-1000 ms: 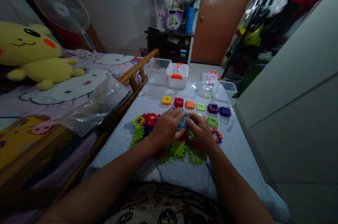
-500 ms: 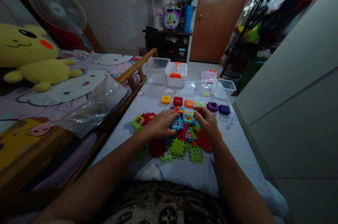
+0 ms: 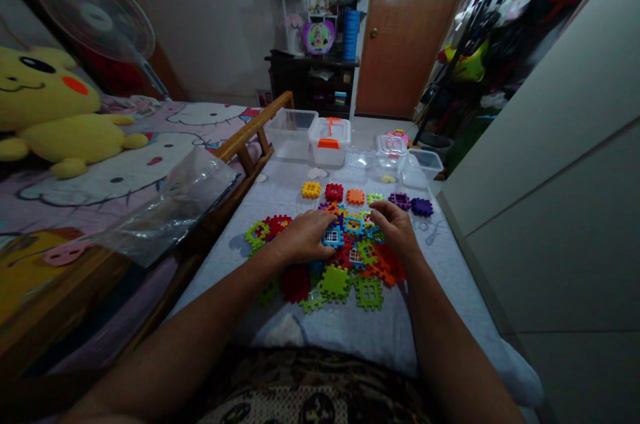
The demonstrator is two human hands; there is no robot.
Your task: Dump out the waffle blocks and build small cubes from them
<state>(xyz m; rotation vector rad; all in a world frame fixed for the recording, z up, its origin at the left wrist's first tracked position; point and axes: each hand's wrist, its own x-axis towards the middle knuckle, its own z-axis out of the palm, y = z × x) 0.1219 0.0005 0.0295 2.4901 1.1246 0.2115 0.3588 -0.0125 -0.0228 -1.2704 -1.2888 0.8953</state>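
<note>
A heap of flat, toothed plastic tiles [image 3: 345, 271] in green, red, blue and orange lies on a pale cloth-covered table [image 3: 440, 277]. My left hand [image 3: 300, 237] rests on the heap's left side, its fingers curled against a blue grid tile [image 3: 333, 236]. My right hand [image 3: 397, 227] lies on the heap's right side, fingertips pinched at small tiles near its top. Beyond the hands stands a row of single tiles: yellow [image 3: 311, 189], red [image 3: 334, 192], orange [image 3: 355, 196], green, and two purple [image 3: 423, 207].
Clear plastic boxes [image 3: 293, 133], one with an orange latch [image 3: 329, 141], stand at the table's far end. A wooden bed rail [image 3: 250, 137], a crumpled clear bag [image 3: 180, 204] and a yellow plush [image 3: 55, 117] lie left. A grey cabinet [image 3: 550, 177] bounds the right side.
My hands drew apart from a tight cluster over the heap, uncovering the blue grid tile and others between them. The camera shifted slightly.
</note>
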